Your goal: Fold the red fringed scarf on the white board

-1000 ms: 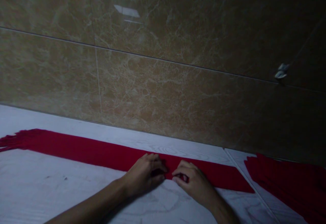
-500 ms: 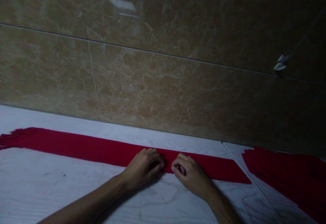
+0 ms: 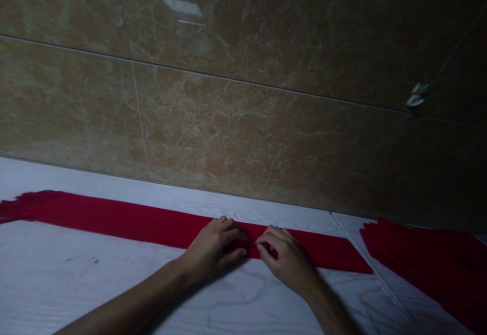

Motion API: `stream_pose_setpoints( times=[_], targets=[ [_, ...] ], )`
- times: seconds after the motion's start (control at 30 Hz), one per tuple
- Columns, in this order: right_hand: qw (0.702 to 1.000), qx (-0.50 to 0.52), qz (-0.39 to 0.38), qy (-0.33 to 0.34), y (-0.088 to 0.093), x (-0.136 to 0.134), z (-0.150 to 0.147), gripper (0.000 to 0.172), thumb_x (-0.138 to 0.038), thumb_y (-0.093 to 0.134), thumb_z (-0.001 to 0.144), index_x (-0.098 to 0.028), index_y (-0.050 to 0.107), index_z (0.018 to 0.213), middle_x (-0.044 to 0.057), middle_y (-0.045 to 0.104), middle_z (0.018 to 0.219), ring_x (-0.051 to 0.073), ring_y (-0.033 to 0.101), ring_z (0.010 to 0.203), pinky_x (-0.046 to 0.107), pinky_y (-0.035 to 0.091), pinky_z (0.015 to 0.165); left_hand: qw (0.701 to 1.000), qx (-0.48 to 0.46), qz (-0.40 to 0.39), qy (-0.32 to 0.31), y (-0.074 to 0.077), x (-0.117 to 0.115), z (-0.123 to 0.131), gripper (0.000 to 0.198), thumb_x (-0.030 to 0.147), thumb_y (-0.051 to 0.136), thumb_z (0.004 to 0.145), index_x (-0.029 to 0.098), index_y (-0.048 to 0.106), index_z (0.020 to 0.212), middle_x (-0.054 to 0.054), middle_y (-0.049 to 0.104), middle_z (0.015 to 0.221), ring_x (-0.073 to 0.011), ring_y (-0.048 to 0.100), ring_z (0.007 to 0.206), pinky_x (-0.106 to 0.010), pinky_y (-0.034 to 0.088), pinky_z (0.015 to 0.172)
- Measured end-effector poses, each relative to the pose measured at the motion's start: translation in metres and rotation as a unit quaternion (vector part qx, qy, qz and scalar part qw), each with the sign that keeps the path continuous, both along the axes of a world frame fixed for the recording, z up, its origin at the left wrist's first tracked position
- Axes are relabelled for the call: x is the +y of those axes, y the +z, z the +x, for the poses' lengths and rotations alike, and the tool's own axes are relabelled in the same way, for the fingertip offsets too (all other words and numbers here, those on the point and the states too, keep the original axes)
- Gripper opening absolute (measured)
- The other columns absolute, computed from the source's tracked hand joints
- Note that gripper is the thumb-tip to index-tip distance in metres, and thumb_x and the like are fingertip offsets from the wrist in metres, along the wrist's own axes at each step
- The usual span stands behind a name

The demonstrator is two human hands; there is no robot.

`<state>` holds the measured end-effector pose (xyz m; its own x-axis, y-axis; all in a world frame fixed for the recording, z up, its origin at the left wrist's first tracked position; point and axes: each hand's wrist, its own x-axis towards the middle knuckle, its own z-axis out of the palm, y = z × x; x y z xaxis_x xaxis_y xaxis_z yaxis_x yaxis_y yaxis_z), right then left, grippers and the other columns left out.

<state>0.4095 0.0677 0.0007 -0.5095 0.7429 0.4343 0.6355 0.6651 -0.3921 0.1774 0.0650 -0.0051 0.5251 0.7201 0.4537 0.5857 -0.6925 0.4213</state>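
A long red scarf [image 3: 129, 220] lies folded into a narrow strip, its fringed end at the left. My left hand [image 3: 216, 246] rests over the scarf's near edge, with curved fingers on the cloth and the thumb apart from them. Just to its right, my right hand [image 3: 283, 254] pinches the cloth between thumb and fingertips. A small crease runs in the scarf between the two hands. The scarf's right end lies flat beyond my right hand.
More red fabric [image 3: 429, 264], with several layered edges, lies at the right. The pale wood-patterned surface [image 3: 125, 284] has a seam at the right. Behind it rises a brown marbled tile wall [image 3: 213, 127], with a small white fitting [image 3: 417, 95] and a cord.
My left thumb and fingers have moved apart. A crease now shows in the cloth between my hands. My right hand has stayed nearly in place.
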Motion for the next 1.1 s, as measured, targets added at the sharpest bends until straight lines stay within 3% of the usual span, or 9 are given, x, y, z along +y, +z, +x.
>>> stream_pose_setpoints(
  times=[0.1,0.37,0.6,1.1],
  targets=[
    [1.0,0.001,0.006,0.001,-0.0003,-0.0007,-0.0001,0.017,-0.004,0.061,0.089,-0.021,0.063,0.087,0.0,0.065,0.089,0.019,0.059,0.088,0.034,0.04,0.082,0.999,0.036,0.011,0.013,0.0004,-0.0006,0.0012,0.022,0.029,0.07,0.092,0.027,0.071,0.114,-0.006,0.069,0.11,-0.0253,0.057,0.1,-0.036,0.041,0.083],
    [1.0,-0.019,0.011,0.017,-0.0046,0.0005,0.0019,0.022,0.001,0.064,0.082,-0.021,0.061,0.082,-0.002,0.064,0.085,0.017,0.058,0.082,0.032,0.038,0.079,0.999,0.043,0.023,-0.009,-0.0062,0.0002,0.0026,0.008,0.018,0.07,0.09,0.025,0.07,0.094,0.0,0.069,0.094,-0.0201,0.058,0.092,-0.034,0.037,0.083],
    [0.999,-0.016,0.002,0.034,-0.0083,0.0033,0.0042,0.022,0.0,0.066,0.082,-0.021,0.061,0.08,-0.004,0.062,0.081,0.016,0.056,0.079,0.033,0.037,0.077,0.994,0.078,0.077,-0.033,-0.0034,0.0014,0.002,0.004,0.025,0.069,0.094,0.023,0.071,0.092,0.0,0.069,0.09,-0.019,0.058,0.086,-0.033,0.036,0.076],
    [0.998,-0.016,-0.044,0.042,-0.0097,0.0057,0.0062,0.015,-0.006,0.064,0.082,-0.021,0.064,0.08,-0.002,0.063,0.083,0.017,0.057,0.08,0.034,0.038,0.079,0.977,0.139,0.146,-0.07,-0.0036,0.0056,-0.0036,0.016,0.031,0.061,0.1,0.021,0.072,0.095,-0.002,0.071,0.092,-0.0174,0.062,0.085,-0.033,0.043,0.079]
  ],
)
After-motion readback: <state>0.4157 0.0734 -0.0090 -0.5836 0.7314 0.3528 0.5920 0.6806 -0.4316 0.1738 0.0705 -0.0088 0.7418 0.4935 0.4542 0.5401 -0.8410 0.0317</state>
